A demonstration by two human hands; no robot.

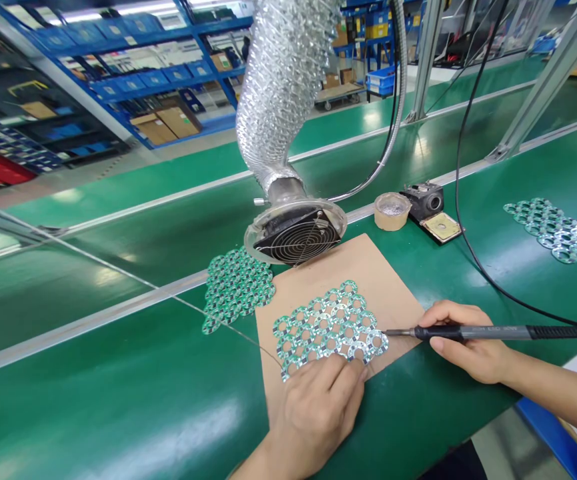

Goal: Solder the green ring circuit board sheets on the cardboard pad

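A panel of ring-shaped green circuit boards [329, 321] lies on a sheet of brown cardboard [385, 280]. My left hand [321, 407] is closed at the panel's near edge, its fingertips partly hidden. A thin solder wire [188, 305] runs from the left into that hand. In my right hand [473, 343] is a soldering iron [498, 332], held like a pen. Its tip points left and reaches the panel's right end; whether it touches a board I cannot tell.
A fume extractor [298, 237] on a silver duct hangs over the cardboard's far edge. Other board panels lie left [238, 287] and far right [558, 230]. A tape roll [391, 211] stands beside a soldering iron stand [425, 200]. The iron's black cable [483, 270] loops across the right.
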